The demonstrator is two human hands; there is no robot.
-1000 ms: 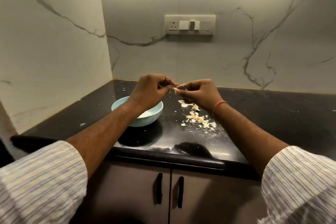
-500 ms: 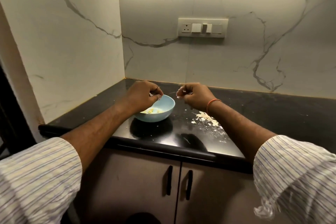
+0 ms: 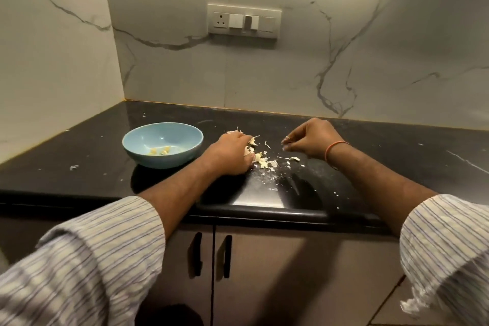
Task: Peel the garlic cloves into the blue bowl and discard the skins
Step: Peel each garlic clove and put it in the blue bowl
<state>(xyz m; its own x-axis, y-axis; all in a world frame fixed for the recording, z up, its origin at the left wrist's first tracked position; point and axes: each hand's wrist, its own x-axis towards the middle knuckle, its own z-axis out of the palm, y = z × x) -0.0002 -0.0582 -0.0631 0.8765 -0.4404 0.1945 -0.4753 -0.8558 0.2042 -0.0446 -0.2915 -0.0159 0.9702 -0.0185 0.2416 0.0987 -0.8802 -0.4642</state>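
The blue bowl (image 3: 162,144) sits on the black tabletop (image 3: 79,156), and inside it a few peeled cloves (image 3: 159,151) lie near the bottom. Just right of the bowl the left hand (image 3: 229,154) is down on the tabletop, fingers curled over the pile of skins (image 3: 260,157), touching them; whether it actually grips any is hidden by the hand itself. Further right of the bowl, well apart from it, the right hand (image 3: 309,141) hovers just above the tabletop, its fingers curled, fingertips pinched together on a tiny pale scrap too small to identify. An orange band (image 3: 334,148) circles that wrist. Flecks of skin are scattered on the tabletop right of the bowl, between the two hands. Behind the bowl, up on the marble wall, is a switch plate (image 3: 244,21).
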